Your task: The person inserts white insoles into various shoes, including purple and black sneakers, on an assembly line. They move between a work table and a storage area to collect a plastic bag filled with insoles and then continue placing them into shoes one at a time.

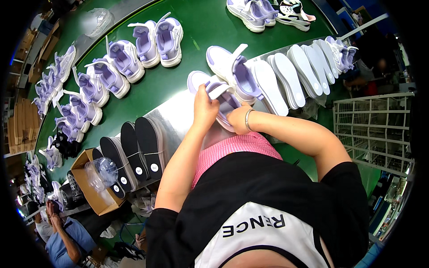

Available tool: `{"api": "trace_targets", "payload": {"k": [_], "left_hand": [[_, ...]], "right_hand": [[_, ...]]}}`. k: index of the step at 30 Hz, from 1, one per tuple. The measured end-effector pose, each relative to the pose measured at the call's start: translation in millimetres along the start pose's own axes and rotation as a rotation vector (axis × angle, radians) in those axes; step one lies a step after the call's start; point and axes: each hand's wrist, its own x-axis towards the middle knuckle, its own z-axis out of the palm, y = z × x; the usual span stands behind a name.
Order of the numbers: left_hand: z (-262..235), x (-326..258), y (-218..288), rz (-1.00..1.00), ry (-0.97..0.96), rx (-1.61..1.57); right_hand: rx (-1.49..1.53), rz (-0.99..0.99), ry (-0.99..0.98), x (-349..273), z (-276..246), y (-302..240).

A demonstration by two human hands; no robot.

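Observation:
A white and lilac sneaker (225, 107) is held in front of me at the table's near edge. My left hand (205, 108) is closed on its side, by the raised pale strap. My right hand (240, 119), with a bangle at the wrist, is at the heel opening; its fingertips go down inside and are partly hidden. Just beyond lies a matching sneaker (241, 73), its strap sticking up. Several stacks of white insoles (286, 80) stand close to the right of it. Left of my left forearm are bundles of black insoles (146, 138), some tied with string.
Several lilac and white sneakers (120, 60) line the green table (187, 27) to the left and far side. A cardboard box (107, 203) with clear plastic stands at lower left. A white wire rack (375, 129) is at right. Another person (67, 241) works at lower left.

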Motion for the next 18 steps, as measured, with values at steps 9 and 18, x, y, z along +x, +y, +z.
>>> {"api": "trace_targets", "payload": {"k": [9, 18], "left_hand": [[-42.0, -10.7, -19.8, -0.101, 0.051, -0.081], [-55.3, 21.1, 96.5, 0.385, 0.15, 0.14]], "right_hand": [[0.26, -0.423, 0.907, -31.0, 15.2, 32.5], [0.266, 0.885, 0.838, -54.5, 81.1, 213.3]]}}
